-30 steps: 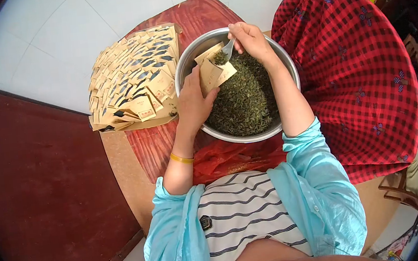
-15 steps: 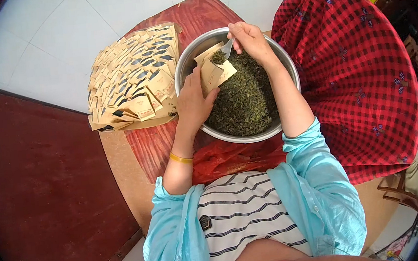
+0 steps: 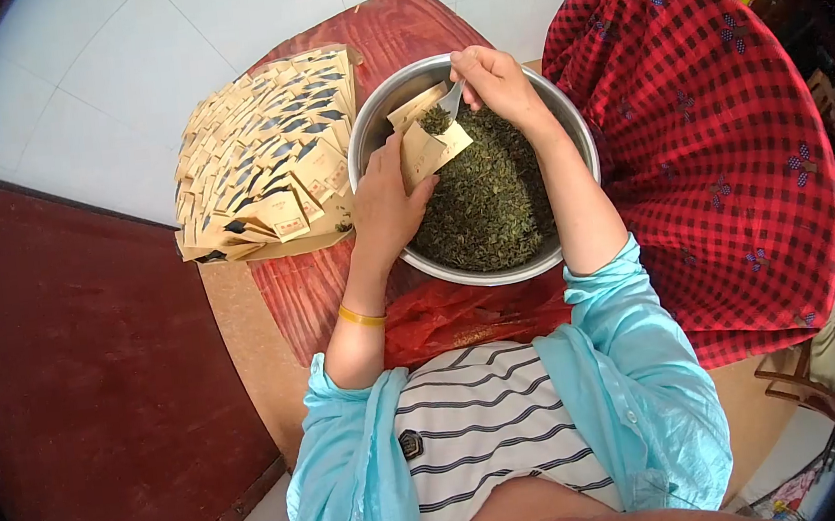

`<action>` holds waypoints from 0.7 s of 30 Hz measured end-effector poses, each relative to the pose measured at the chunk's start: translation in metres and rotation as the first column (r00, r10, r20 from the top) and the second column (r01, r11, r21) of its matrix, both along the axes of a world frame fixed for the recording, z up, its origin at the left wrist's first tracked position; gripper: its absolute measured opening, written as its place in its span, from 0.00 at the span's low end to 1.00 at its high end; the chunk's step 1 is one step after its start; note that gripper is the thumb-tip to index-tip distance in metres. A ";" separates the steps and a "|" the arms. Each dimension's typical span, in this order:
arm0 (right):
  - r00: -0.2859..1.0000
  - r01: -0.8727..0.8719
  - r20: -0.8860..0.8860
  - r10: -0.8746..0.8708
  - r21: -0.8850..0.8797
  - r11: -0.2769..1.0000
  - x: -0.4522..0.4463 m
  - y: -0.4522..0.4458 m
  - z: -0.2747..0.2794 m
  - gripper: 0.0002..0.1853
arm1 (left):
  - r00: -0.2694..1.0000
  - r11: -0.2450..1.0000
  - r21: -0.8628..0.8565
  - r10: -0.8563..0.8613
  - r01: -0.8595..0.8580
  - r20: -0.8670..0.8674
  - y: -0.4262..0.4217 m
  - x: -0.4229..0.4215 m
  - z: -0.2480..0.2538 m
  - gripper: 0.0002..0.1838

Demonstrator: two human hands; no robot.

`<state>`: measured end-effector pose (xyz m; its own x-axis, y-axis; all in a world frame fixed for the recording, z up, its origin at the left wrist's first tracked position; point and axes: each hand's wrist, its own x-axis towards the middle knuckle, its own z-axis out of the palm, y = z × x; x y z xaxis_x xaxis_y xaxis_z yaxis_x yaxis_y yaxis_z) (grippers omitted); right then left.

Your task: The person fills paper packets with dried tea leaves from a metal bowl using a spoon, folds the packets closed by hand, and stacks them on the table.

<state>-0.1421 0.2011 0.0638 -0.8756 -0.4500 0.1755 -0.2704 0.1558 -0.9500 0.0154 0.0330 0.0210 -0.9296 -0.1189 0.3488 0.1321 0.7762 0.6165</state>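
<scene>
A round metal basin holds a heap of dried green tea leaves. Over its left side, my left hand is closed on a small tan paper packet, with the fingers partly hidden behind it. My right hand grips the handle of a spoon near the far rim. The spoon's bowl carries a clump of leaves and sits at the packet's upper edge. Further tan packets lie in the basin beside and behind the held one.
Left of the basin, a shallow cardboard box is packed with many tan packets. A red wood-grain board lies under both. Red plastic lies between the basin and my body. A red-and-black checked cloth drapes something on the right.
My right hand and the spoon have shifted very slightly to the left. The left hand, packet and basin look almost the same.
</scene>
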 end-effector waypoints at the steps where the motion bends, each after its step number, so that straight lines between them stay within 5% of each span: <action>1: 1.000 0.000 0.000 0.000 0.000 1.000 0.001 0.000 0.000 0.21 | 1.000 1.000 0.001 -0.003 0.003 -0.004 0.000 0.000 0.000 0.37; 13: 0.989 -0.144 -0.011 0.145 0.059 0.988 0.008 -0.010 -0.009 0.20 | 0.999 1.000 -0.028 0.007 -0.005 0.049 0.000 0.000 0.000 0.36; 16: 0.911 0.033 -0.406 0.067 0.235 0.972 0.025 -0.017 -0.002 0.17 | 0.998 1.000 -0.016 0.023 -0.022 0.064 0.001 0.000 0.002 0.36; 17: 0.911 0.031 -0.406 0.069 0.235 0.972 0.031 -0.021 -0.002 0.17 | 0.998 1.000 -0.016 0.025 -0.024 0.064 0.000 0.000 0.002 0.36; 19: 0.743 0.109 -0.665 0.074 0.229 0.967 0.040 -0.027 -0.003 0.13 | 1.000 1.000 0.009 0.016 -0.016 0.025 0.000 -0.001 -0.001 0.35; 21: 0.770 0.085 -0.627 0.119 0.286 0.954 0.048 -0.029 -0.001 0.09 | 1.000 0.999 0.028 0.018 -0.019 0.021 0.000 -0.001 0.002 0.35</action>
<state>-0.0945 0.1717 0.0629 -0.6012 -0.5820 0.5476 -0.7961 0.3764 -0.4739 0.0148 0.0331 0.0225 -0.9343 -0.1457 0.3254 0.1044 0.7608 0.6405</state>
